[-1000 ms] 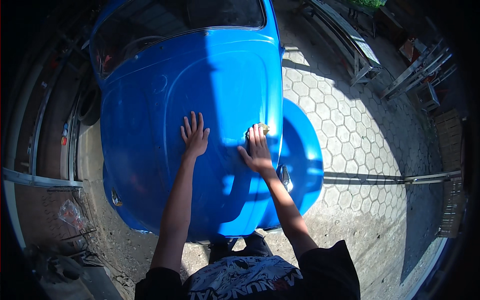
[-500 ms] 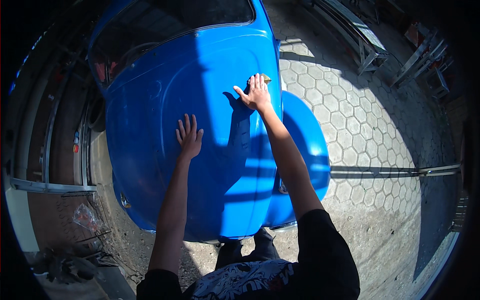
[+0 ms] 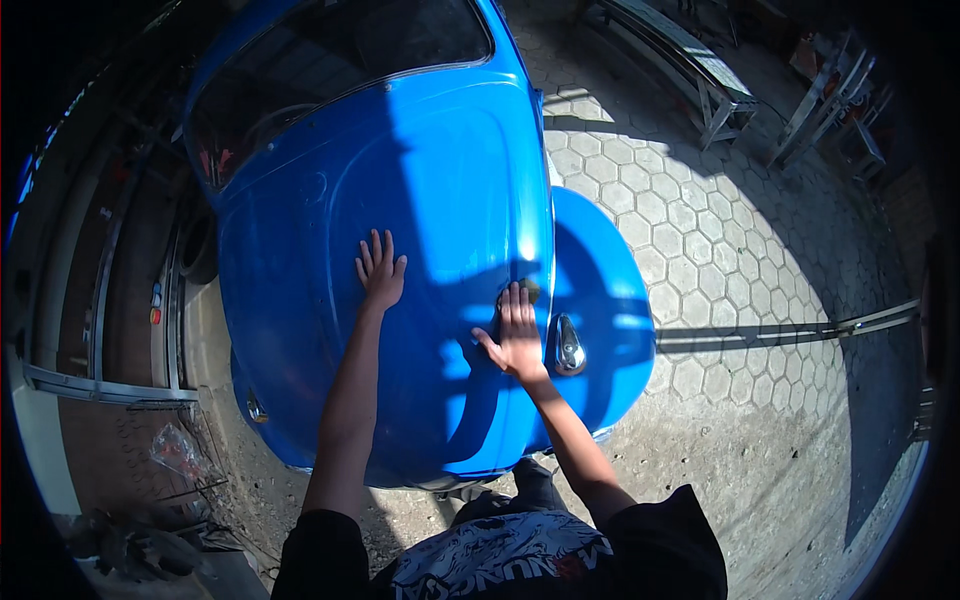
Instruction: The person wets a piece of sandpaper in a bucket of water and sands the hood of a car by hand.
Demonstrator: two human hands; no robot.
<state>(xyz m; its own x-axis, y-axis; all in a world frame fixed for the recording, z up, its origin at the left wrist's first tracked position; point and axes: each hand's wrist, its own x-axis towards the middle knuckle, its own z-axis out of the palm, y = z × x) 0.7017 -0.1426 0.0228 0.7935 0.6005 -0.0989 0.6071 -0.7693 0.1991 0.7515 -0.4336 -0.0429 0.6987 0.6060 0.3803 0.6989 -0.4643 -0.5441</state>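
A glossy blue car's rounded front hood [image 3: 430,200] fills the middle of the view. My left hand [image 3: 381,270] rests palm down on its left half, fingers outstretched and nothing in it. Nearer to me, by the hood's right edge, my right hand [image 3: 517,335] holds a small yellowish-brown pad [image 3: 530,290] against the paint under its flattened fingers, thumb out to the left. Most of that pad is hidden by the hand; I cannot tell whether it is cloth or sponge. Just right of the hand, a chrome lamp [image 3: 569,346] sits on the blue fender [image 3: 605,270].
The car's windshield [image 3: 350,60] is at the far end of the hood. Hexagonal paving [image 3: 700,250] stretches along the right, with a long bench [image 3: 680,50] at the back. Metal framing [image 3: 110,385] and a clear plastic bag [image 3: 178,450] lie to the left.
My right hand has slid toward me along the hood's right side, bringing the pad with it. My left hand stays at the same spot on the hood. The chrome lamp has come into full view.
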